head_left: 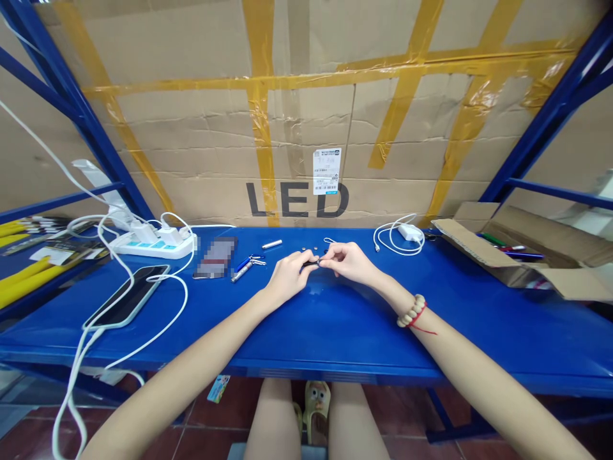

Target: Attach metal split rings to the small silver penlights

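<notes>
Both hands meet at the middle of a blue metal shelf [335, 326]. My left hand [288, 275] is closed on a small dark cylindrical object [312, 261], perhaps a tiny flashlight body. My right hand [348, 260] pinches the other end of the same object with thumb and fingers. A bead bracelet with a red string sits on my right wrist [412, 311]. Just behind the hands lie several small button cells [306, 248]. To the left lie a silver tube [271, 244] and small pen-like lights with blue parts [246, 264].
A phone [128, 295] charges at left from a white power strip [153, 244] with trailing cables. A blurred dark card [216, 257] lies nearby. A white charger and cable [402, 235] sit at right, beside an open cardboard box [522, 262]. A taped cardboard wall marked LED [297, 199] stands behind.
</notes>
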`<state>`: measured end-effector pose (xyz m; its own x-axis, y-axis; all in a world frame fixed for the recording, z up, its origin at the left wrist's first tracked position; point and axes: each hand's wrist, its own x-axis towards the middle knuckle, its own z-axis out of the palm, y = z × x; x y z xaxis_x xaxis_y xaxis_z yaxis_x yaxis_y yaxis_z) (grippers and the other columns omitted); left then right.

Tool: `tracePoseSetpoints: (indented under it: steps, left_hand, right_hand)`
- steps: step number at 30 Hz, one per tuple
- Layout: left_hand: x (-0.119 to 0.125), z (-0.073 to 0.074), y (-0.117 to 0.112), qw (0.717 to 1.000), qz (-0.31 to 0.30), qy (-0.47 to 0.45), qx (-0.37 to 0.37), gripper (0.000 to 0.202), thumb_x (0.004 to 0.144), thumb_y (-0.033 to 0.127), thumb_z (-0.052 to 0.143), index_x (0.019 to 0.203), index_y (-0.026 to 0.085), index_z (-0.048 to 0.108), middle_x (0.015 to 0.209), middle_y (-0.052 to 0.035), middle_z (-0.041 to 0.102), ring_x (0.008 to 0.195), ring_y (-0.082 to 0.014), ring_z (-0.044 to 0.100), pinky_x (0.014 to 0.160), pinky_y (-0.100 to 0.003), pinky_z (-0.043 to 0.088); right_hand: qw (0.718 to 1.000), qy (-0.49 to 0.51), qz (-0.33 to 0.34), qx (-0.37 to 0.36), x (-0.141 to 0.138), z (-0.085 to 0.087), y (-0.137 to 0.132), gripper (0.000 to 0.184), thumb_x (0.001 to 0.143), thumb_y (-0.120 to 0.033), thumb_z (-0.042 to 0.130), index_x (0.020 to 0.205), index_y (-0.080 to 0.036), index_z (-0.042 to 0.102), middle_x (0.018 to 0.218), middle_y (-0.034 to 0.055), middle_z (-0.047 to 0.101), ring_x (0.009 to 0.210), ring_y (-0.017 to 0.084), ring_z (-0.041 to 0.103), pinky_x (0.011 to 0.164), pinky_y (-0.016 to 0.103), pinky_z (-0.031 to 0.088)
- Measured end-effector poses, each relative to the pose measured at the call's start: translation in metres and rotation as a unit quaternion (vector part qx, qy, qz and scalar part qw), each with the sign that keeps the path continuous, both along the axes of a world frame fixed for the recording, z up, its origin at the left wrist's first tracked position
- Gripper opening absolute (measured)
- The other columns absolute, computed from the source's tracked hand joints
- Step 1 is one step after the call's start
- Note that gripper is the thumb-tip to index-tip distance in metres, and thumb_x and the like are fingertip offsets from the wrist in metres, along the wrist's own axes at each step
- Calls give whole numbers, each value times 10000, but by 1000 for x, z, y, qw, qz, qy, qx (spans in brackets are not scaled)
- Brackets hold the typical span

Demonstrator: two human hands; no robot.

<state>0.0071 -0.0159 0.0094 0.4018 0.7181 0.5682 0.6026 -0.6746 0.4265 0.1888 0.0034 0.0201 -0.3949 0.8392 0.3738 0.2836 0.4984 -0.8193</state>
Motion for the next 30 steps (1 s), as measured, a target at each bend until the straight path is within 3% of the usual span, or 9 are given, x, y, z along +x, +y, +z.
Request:
tracePoseSetpoints:
  steps: [8,14,30]
  left_hand:
    - [3,3,-3,999,47,-7,-2,51,822,235,538,809,207,578,864,-16,651,796,-150,598,725,-246,460]
    - [3,1,-1,999,35,-24,-15,85,828,244,541,888,218,595,937,-16,660,879,-161,608,765,-259,467]
    - [6,2,1,998,35,-9,-49,165,829,242,543,992,246,568,1047,-4,658,970,-168,613,823,-281,476]
  right_hand:
    - [999,19,-17,-32,-1,2,-1,381,613,-500,695,591,-141,569,578,15,591,401,79,498,394,206,381]
    - [997,15,-22,-68,-2,5,-2,384,588,-496,715,587,-137,579,539,9,582,404,79,495,399,198,371]
    - [998,-8,-23,-59,3,0,5,360,597,-477,720,642,-127,651,592,31,631,399,83,498,396,206,381]
